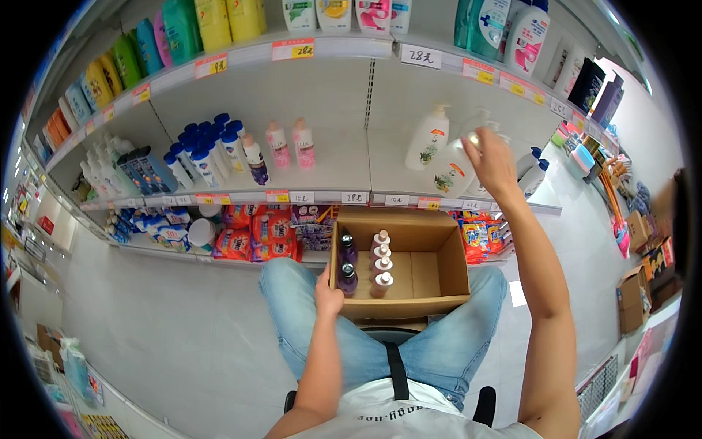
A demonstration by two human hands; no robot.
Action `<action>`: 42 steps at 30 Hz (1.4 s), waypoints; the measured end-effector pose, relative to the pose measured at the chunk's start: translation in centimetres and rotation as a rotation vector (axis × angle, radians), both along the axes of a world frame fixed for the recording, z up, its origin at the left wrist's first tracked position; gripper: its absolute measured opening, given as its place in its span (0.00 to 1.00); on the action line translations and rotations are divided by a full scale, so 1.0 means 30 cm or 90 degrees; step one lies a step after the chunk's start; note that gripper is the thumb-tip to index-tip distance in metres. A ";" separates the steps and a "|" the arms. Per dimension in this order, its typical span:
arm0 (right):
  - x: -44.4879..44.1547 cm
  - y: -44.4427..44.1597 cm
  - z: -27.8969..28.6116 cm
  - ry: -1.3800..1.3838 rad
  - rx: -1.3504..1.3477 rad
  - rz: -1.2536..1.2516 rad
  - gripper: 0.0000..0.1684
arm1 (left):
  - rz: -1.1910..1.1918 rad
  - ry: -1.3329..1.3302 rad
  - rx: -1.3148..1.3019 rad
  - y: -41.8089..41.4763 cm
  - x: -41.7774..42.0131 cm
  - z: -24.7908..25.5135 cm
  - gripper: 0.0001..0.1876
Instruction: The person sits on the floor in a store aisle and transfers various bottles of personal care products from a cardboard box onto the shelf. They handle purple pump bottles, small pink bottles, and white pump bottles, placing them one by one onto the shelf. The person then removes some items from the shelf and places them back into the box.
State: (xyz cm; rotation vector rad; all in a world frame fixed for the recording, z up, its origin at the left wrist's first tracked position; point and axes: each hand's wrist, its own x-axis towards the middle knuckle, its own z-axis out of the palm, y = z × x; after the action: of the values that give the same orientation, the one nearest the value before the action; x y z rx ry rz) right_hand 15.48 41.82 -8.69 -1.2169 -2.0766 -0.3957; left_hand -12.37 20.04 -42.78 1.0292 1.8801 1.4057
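Observation:
At the right part of the middle shelf, my right hand (493, 159) grips the top of a white pump bottle (452, 173), which is tilted. Another white pump bottle (429, 137) stands just left of it, and more white bottles are partly hidden behind my hand. My left hand (329, 293) holds the left wall of an open cardboard box (406, 308) in front of the shelf, between my knees. Inside the box, purple bottles (347, 280) stand along the left wall, and a row of several pinkish bottles with light caps (381, 284) stands beside them.
Pink Lux bottles (303, 144), a dark purple bottle (255, 160) and blue-capped bottles (205, 164) stand farther left on the middle shelf (340, 175). Detergent bags (271, 233) lie on the bottom shelf. Shampoo bottles (529, 38) line the upper shelf, above my right hand. Cardboard boxes (633, 299) stand at right.

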 end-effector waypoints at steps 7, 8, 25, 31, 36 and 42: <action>0.055 -0.135 -0.030 0.007 -0.093 -0.054 0.22 | 0.012 -0.008 -0.013 -0.009 0.022 0.041 0.39; 0.054 -0.151 -0.064 0.000 -0.135 -0.060 0.22 | 0.013 -0.011 -0.010 -0.010 0.015 0.034 0.39; 0.014 -0.149 -0.689 -0.111 -0.308 0.137 0.19 | -0.025 -0.037 0.023 -0.018 0.005 0.039 0.38; -0.017 -0.113 -0.737 -0.122 -0.310 0.128 0.19 | -0.026 -0.044 -0.006 -0.022 -0.001 0.033 0.40; -0.034 -0.098 -0.727 -0.141 -0.325 0.115 0.20 | -0.022 -0.046 0.001 -0.025 0.001 0.024 0.40; -0.045 -0.134 -0.623 -0.128 -0.318 0.140 0.19 | -0.012 -0.026 0.000 -0.026 0.006 0.028 0.39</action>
State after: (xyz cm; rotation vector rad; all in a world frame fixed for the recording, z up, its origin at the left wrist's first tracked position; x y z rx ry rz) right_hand 14.14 37.80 -27.37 -1.2396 -2.5487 0.1193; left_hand -12.18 19.27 -41.93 1.0077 1.8366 1.4052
